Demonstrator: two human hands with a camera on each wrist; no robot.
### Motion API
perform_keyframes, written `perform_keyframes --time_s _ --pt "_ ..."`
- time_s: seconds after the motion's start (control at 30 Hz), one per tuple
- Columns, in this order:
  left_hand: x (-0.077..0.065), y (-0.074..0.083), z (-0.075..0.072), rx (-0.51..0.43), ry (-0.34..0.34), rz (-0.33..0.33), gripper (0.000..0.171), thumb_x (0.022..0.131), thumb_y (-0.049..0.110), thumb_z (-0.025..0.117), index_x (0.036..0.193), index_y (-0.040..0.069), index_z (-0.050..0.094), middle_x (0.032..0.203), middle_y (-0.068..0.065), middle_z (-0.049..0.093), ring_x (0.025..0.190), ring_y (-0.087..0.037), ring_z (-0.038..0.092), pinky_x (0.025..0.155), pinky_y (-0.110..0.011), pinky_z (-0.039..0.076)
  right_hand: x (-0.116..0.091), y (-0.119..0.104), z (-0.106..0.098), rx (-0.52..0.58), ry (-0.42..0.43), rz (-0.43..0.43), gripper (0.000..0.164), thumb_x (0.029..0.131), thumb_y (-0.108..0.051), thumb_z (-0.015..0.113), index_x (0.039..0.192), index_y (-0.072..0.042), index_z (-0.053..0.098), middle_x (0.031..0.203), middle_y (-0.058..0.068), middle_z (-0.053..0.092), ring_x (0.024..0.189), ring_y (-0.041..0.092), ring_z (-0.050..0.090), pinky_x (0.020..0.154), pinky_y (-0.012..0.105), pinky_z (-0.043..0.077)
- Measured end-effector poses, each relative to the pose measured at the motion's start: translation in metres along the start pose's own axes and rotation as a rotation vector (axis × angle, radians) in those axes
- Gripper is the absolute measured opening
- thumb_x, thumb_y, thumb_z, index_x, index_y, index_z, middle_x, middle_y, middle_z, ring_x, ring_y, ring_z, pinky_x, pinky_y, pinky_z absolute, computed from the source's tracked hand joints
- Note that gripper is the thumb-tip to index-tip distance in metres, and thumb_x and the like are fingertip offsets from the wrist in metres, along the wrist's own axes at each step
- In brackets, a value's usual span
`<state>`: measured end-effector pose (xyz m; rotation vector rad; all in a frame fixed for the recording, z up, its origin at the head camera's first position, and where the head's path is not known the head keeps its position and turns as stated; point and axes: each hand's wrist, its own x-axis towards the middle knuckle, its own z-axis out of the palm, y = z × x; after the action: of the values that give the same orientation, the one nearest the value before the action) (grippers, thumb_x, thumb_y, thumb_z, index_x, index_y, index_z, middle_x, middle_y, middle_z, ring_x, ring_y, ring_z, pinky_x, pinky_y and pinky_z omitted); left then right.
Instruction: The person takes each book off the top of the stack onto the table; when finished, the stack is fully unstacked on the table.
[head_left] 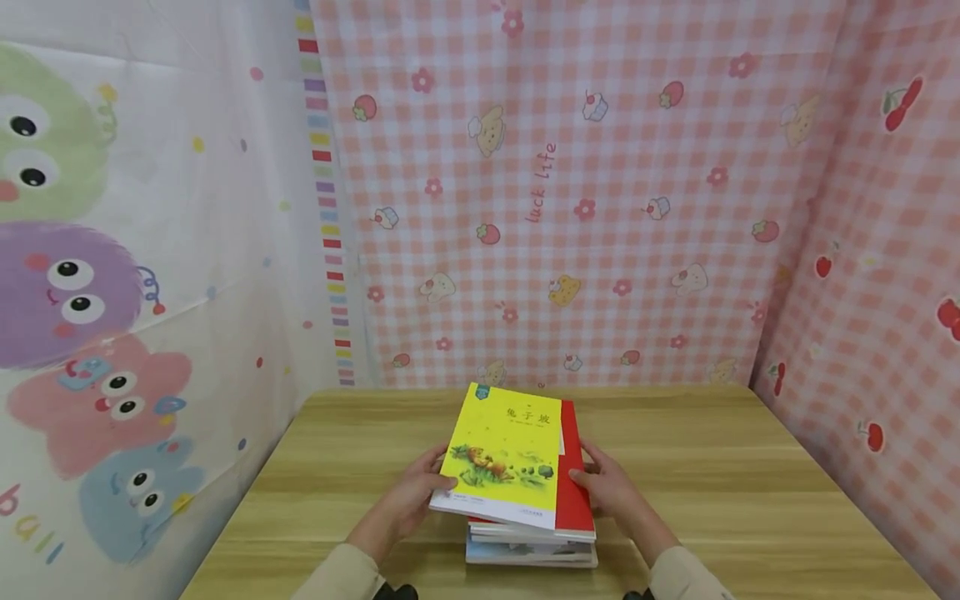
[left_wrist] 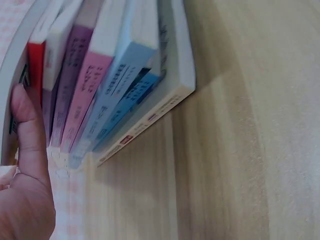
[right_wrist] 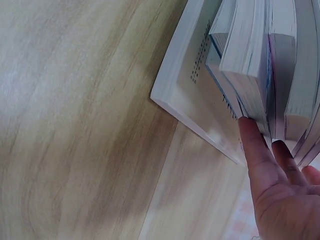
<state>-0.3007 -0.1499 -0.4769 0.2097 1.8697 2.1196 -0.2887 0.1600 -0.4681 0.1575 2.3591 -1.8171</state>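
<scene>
My left hand [head_left: 411,498] grips a yellow picture book [head_left: 495,446] by its left edge, thumb on the cover and a finger beneath. The book lies tilted and askew over a red book [head_left: 573,500], its lower left corner jutting past the stack. In the left wrist view, pink [left_wrist: 86,90] and light blue [left_wrist: 112,87] spines sit below it, above a beige bottom book [left_wrist: 145,127]. My right hand [head_left: 617,493] rests against the stack's right side, thumb at the red cover's edge. Its fingertips [right_wrist: 248,131] touch the page edges in the right wrist view.
The stack stands near the front of a wood-grain table [head_left: 322,467]. A pink checked cloth [head_left: 630,167] hangs behind, a white cartoon cloth [head_left: 225,208] at the left and a cherry-patterned cloth [head_left: 862,275] at the right.
</scene>
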Motion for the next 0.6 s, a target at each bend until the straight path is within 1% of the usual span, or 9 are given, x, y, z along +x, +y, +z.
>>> perform_keyframes --time_s 0.07,0.13,0.17,0.23,0.3,0.37,0.47,0.53,0.6 --pt "0.003 0.001 -0.006 -0.009 0.024 0.007 0.073 0.093 -0.002 0.054 0.157 0.002 0.019 0.153 -0.027 0.033 0.098 -0.021 0.067 0.076 -0.031 0.056 0.001 0.001 -0.001 0.009 -0.001 0.010 0.068 0.098 -0.016 0.060 0.157 -0.015 0.027 0.139 0.029 0.045 0.099 0.032 0.063 0.072 0.045 0.059" --pt "0.006 0.004 -0.013 -0.020 0.063 0.019 0.072 0.093 -0.003 0.054 0.157 0.003 0.021 0.153 -0.026 0.035 0.098 -0.021 0.067 0.076 -0.030 0.055 0.003 0.001 -0.001 0.018 0.000 0.012 0.067 0.099 -0.015 0.060 0.157 -0.015 0.027 0.139 0.030 0.044 0.100 0.033 0.063 0.072 0.046 0.058" --pt "0.007 0.006 -0.017 -0.035 0.089 0.023 0.071 0.093 -0.004 0.054 0.156 0.005 0.023 0.151 -0.026 0.037 0.098 -0.021 0.067 0.076 -0.030 0.055 0.003 0.001 -0.002 0.021 0.000 0.009 0.067 0.099 -0.015 0.059 0.157 -0.015 0.027 0.139 0.030 0.044 0.100 0.033 0.063 0.071 0.047 0.058" --pt "0.011 0.012 -0.028 -0.056 0.143 0.029 0.071 0.094 -0.004 0.054 0.157 0.006 0.024 0.153 -0.024 0.036 0.098 -0.020 0.067 0.075 -0.030 0.055 0.004 0.002 -0.002 0.029 0.000 0.003 0.066 0.099 -0.014 0.058 0.157 -0.015 0.027 0.140 0.031 0.044 0.099 0.033 0.063 0.071 0.048 0.058" --pt "0.014 0.022 -0.043 -0.078 0.179 0.041 0.072 0.095 -0.005 0.052 0.158 0.009 0.021 0.156 -0.021 0.033 0.096 -0.017 0.066 0.075 -0.028 0.055 0.004 0.002 -0.002 0.031 0.002 0.001 0.065 0.100 -0.013 0.058 0.157 -0.015 0.027 0.139 0.031 0.044 0.099 0.034 0.063 0.071 0.048 0.058" --pt "0.017 0.033 -0.062 -0.092 0.191 0.052 0.074 0.097 -0.006 0.048 0.160 0.010 0.015 0.159 -0.020 0.026 0.095 -0.015 0.066 0.075 -0.027 0.055 0.003 0.002 -0.002 0.026 0.004 0.000 0.066 0.099 -0.014 0.058 0.157 -0.015 0.027 0.139 0.030 0.044 0.100 0.034 0.062 0.070 0.047 0.059" --pt "0.019 0.046 -0.091 -0.082 0.190 0.063 0.075 0.099 -0.006 0.044 0.161 0.013 0.006 0.162 -0.019 0.019 0.093 -0.010 0.065 0.076 -0.026 0.055 0.003 0.001 -0.001 0.023 0.003 0.011 0.067 0.099 -0.015 0.059 0.158 -0.016 0.027 0.139 0.030 0.044 0.102 0.034 0.062 0.071 0.046 0.059" --pt "0.020 0.048 -0.107 -0.062 0.196 0.060 0.076 0.100 -0.006 0.043 0.161 0.014 0.003 0.161 -0.021 0.016 0.093 -0.009 0.064 0.076 -0.027 0.056 0.003 0.001 -0.001 0.028 0.002 0.019 0.067 0.099 -0.015 0.059 0.158 -0.016 0.027 0.140 0.030 0.043 0.101 0.034 0.062 0.070 0.045 0.059" --pt "0.021 0.045 -0.121 -0.041 0.209 0.051 0.076 0.099 -0.007 0.042 0.161 0.014 0.003 0.161 -0.023 0.017 0.091 -0.009 0.064 0.075 -0.027 0.056 0.003 0.001 -0.001 0.035 0.001 0.025 0.066 0.099 -0.014 0.059 0.157 -0.016 0.028 0.141 0.031 0.043 0.100 0.034 0.062 0.070 0.046 0.059"
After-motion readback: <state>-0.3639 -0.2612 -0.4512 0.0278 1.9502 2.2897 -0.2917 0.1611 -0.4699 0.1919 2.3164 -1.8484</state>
